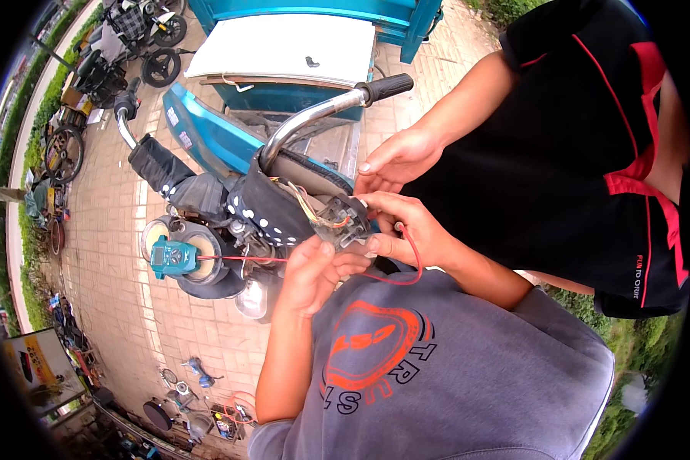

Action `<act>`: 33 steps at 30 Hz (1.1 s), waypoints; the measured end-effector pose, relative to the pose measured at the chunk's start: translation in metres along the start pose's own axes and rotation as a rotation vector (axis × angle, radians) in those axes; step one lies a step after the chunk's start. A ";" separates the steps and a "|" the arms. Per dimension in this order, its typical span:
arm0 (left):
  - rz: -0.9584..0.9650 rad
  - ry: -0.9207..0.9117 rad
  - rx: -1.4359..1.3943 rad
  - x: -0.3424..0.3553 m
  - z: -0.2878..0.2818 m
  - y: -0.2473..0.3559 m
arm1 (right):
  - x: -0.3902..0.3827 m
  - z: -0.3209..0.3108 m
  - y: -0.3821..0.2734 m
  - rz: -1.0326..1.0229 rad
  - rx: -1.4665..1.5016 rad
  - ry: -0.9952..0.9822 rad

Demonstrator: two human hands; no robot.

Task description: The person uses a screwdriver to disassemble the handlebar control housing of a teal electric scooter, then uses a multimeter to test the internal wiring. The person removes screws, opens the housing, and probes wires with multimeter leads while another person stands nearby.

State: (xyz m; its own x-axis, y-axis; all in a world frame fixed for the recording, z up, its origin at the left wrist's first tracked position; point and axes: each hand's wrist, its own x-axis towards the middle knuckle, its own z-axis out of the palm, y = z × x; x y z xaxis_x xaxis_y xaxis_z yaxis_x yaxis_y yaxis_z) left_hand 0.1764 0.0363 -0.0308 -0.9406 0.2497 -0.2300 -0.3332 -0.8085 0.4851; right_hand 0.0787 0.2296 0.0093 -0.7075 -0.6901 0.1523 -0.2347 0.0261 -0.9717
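Note:
In front of my chest is a dark plastic housing (348,221) with loose coloured wires (307,201), at the handlebar of a three-wheeler. My right hand (406,230) is closed on its right side; a red test lead (419,264) loops from a probe end (399,226) between those fingers. My left hand (322,272) is curled at the housing's lower edge, thumb up against it; what its fingers grip is partly hidden. A teal multimeter (174,257) rests on the round headlamp area to the left, and the red lead runs from it towards my left hand.
A co-worker in a black shirt (544,146) stands close on the right, one hand (402,161) beside the housing. The chrome handlebar (307,115) and a blue cargo bed (284,50) lie beyond. Parked vehicles (92,84) and loose parts (184,391) are on the paving at left.

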 end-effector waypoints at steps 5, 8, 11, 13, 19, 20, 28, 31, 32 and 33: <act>0.096 0.174 0.305 -0.014 0.017 0.019 | 0.001 0.028 -0.013 -0.206 -0.298 0.131; 0.184 0.066 0.099 -0.032 0.020 0.037 | 0.005 0.055 -0.019 -0.419 -0.546 0.212; 0.182 -0.006 -0.061 -0.041 0.011 0.045 | 0.005 0.081 -0.024 -0.423 -0.555 0.129; 0.176 -0.066 -0.151 -0.041 -0.008 0.047 | 0.003 0.088 -0.036 -0.371 -0.559 0.077; -0.001 0.020 -0.287 -0.053 -0.002 0.076 | -0.005 0.092 -0.046 -0.414 -0.283 0.308; -0.027 0.036 -0.329 -0.054 0.000 0.079 | -0.007 0.094 -0.048 -0.404 -0.263 0.340; -0.109 0.047 -0.363 -0.059 -0.003 0.094 | -0.002 0.117 -0.045 -0.232 -0.359 0.414; -0.145 0.042 -0.422 -0.060 -0.002 0.097 | 0.005 0.121 -0.060 -0.156 -0.346 0.396; -0.151 0.038 -0.444 -0.060 -0.002 0.098 | 0.007 0.120 -0.064 -0.128 -0.329 0.372; -0.155 0.034 -0.467 -0.060 -0.002 0.099 | 0.010 0.120 -0.066 -0.099 -0.312 0.348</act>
State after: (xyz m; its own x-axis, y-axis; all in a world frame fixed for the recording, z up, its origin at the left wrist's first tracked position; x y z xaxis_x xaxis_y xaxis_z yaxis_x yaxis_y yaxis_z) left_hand 0.2000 -0.0599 0.0291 -0.8769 0.3751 -0.3005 -0.3976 -0.9174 0.0151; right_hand 0.1676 0.1342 0.0533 -0.8402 -0.4188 0.3445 -0.4636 0.2252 -0.8569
